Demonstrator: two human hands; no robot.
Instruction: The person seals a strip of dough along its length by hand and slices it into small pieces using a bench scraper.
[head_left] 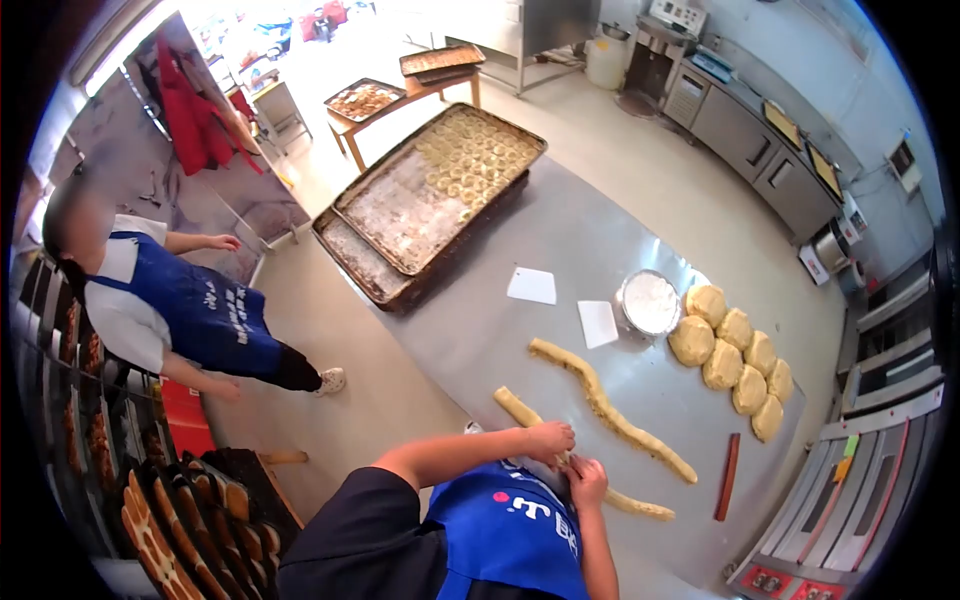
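Note:
A rope of yellow dough (640, 507) lies at the near edge of the metal table, in front of my blue apron. My left hand (549, 440) is closed on its middle, and close beside it my right hand (588, 482) pinches the same rope. The fingers partly hide the dough between them. Farther in lies a second, longer dough rope (610, 408), slightly curved and touched by neither hand.
Several round dough pieces (722, 364) sit at the right, beside a bowl of white powder (650, 303) and two white scrapers (598, 324). A reddish stick (727, 477) lies nearby. Large trays (400, 215) stand far left; a co-worker (190, 300) stands beyond the table's left edge.

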